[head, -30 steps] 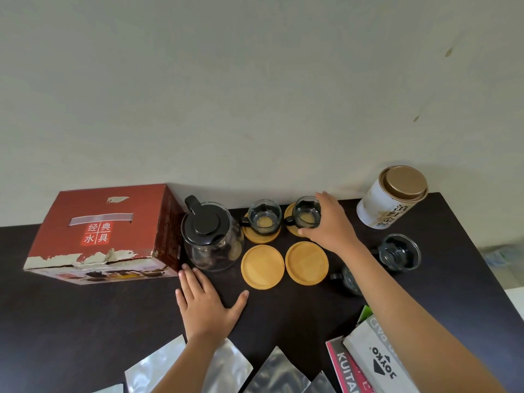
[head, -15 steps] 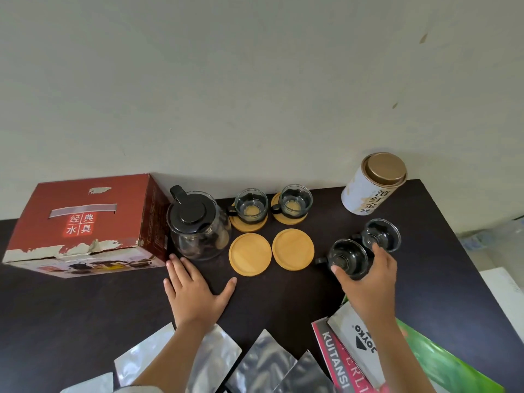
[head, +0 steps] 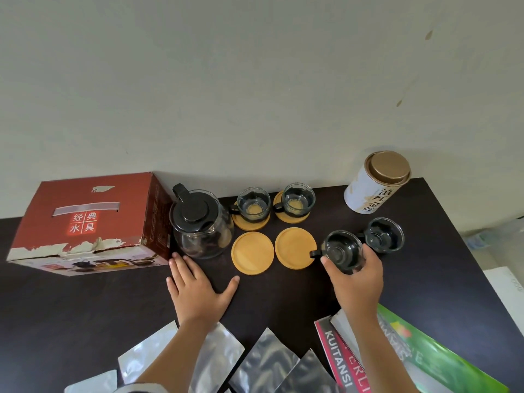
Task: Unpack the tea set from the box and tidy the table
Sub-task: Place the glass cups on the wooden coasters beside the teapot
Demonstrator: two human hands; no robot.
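Right hand [head: 357, 282] grasping glass cup [head: 343, 252] just right of teapot's [head: 200, 222] nearest bare coasters [head: 295, 247]; left hand [head: 199, 290] flat, released (below teapot).

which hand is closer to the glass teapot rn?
Left. The left hand lies flat on the table just in front of the glass teapot; the right hand is farther right, holding a glass cup.

A dark table [head: 283, 307] fills the lower frame. A red box [head: 85, 222] sits at left, a teapot [head: 200, 225] and coasters [head: 252, 252] at centre. Foil pouches [head: 266, 361] lie along the bottom edge.
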